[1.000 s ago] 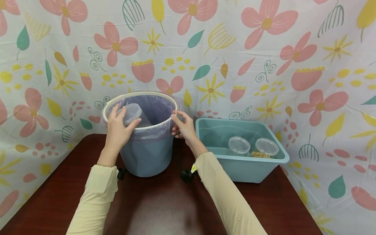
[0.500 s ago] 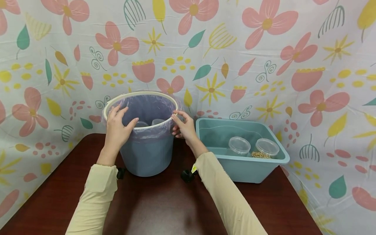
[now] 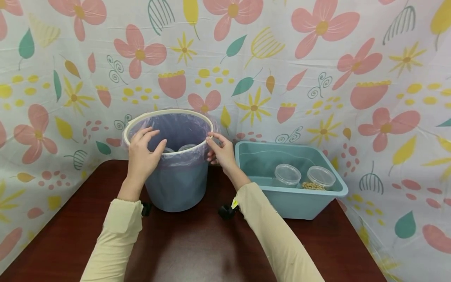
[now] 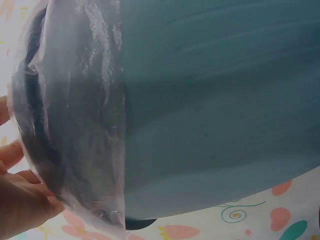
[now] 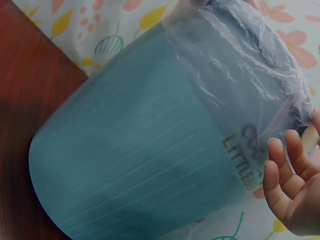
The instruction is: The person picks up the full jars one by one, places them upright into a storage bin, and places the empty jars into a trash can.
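Observation:
A blue-grey trash bin (image 3: 177, 188) with a cream rim ring (image 3: 169, 112) stands on the table, lined with a thin translucent purple bag (image 3: 183, 159). My left hand (image 3: 142, 154) is at the left front of the rim, fingers spread and holding nothing. On the opposite side, my right hand (image 3: 222, 152) pinches the rim between thumb and index finger; its other fingers are loosely bent, as the right wrist view shows. Clear round plastic containers (image 3: 188, 147) show inside the bin, mostly hidden by its front rim. In the left wrist view the bag (image 4: 85, 125) hangs over the bin's outer wall.
Right of the bin stands a teal rectangular tub (image 3: 296, 201). It holds a clear lidded container (image 3: 287, 174) and another lidded container (image 3: 320, 176) with tan pellets or beans. A floral curtain (image 3: 225, 58) hangs behind the dark wooden table (image 3: 190, 250).
A clear container has left my left hand and dropped into the bin, where containers now sit lower. My right hand stays on the rim.

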